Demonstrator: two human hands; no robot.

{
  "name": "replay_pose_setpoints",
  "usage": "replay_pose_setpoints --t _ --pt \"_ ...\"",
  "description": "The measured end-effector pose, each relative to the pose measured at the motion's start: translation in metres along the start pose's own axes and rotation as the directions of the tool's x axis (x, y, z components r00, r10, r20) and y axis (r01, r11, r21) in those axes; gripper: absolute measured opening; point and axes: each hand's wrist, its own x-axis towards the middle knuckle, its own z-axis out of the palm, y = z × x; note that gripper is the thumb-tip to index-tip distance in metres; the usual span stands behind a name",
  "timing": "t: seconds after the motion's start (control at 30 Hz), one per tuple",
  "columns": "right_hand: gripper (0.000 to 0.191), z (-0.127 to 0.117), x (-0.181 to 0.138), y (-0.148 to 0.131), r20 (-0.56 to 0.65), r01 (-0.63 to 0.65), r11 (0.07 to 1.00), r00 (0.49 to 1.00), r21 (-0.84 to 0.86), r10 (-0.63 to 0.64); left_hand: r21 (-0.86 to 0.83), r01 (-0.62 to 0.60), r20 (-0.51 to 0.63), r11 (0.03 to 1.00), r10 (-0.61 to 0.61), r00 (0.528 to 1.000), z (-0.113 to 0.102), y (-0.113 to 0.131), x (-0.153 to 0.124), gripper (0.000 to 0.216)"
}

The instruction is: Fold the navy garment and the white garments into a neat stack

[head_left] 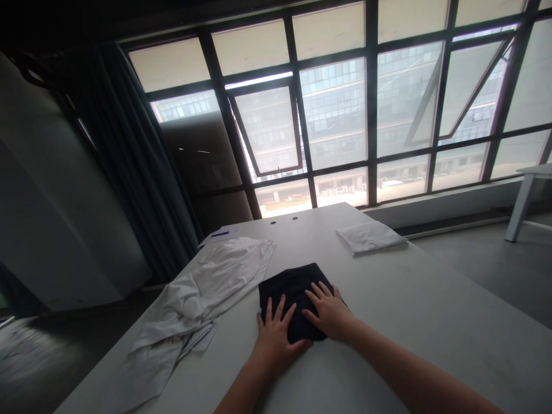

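Pressing down with left hand point(276, 336) and right hand point(330, 313), both open and flat, fingers spread, gripping nothing, just resting on the folded dark cloth point(293, 284) near the middle of the table point(409, 310). Probably smoothing the fold: best to keep palms level, push outward from the centre toward the corners, and avoid dragging the layers askew. Open tabletop to the right and toward the near edge, so room to work there. Tighter on the left, with a crumpled white heap point(207, 287) just beside the dark cloth. Farther off, a folded white cloth point(370, 237) well apart by the far-right edge, and a paper point(221, 234) at the far-left corner.
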Motion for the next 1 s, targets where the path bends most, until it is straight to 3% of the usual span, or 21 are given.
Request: replay_pose_setpoints --t 1.0 --pt "0.079 -0.0040 -0.0021 -0.0019 0.011 0.000 1.000 1.000 0.004 0.000 -0.015 0.012 0.013 1.000 -0.011 1.000 -0.0033 0.0021 -0.0007 0.101"
